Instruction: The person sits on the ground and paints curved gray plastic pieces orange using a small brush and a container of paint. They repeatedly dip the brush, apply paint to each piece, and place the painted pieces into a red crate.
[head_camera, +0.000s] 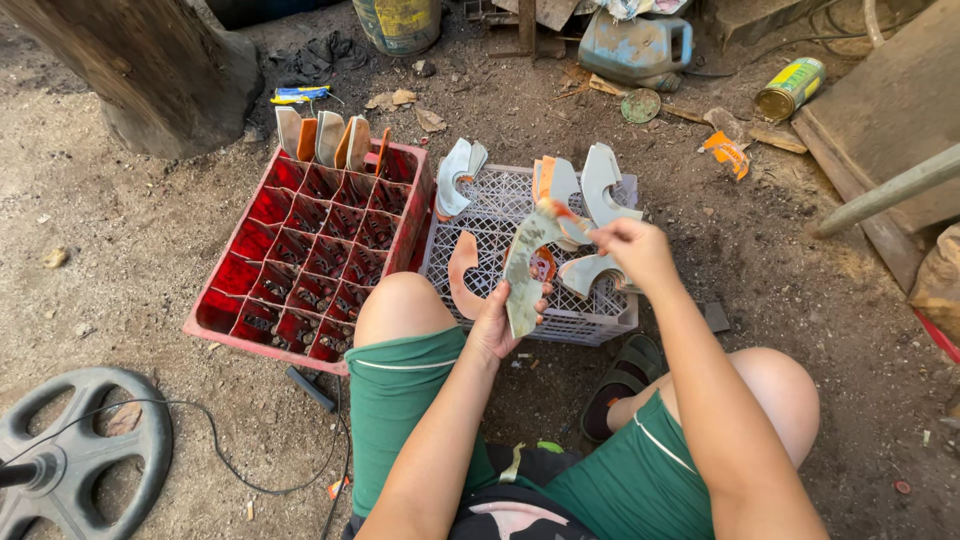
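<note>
Over the grey plastic crate (500, 215), my left hand (497, 322) grips a curved metal piece (527, 268) from below; my right hand (630, 247) pinches its top.

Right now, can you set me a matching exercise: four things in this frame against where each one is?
Things:
1. red crate
2. grey crate
3. can
4. black wheel

Places:
A. lying on the dirt at upper right
B. at lower left, with a cable running by it
C. under both hands, with curved cut pieces on it
D. left of the knee, with flat pieces standing in its far row

Pairs: 1-D, 2-C, 3-A, 4-B

The left hand holds a worn curved piece; the right hand pinches its top end.
</note>
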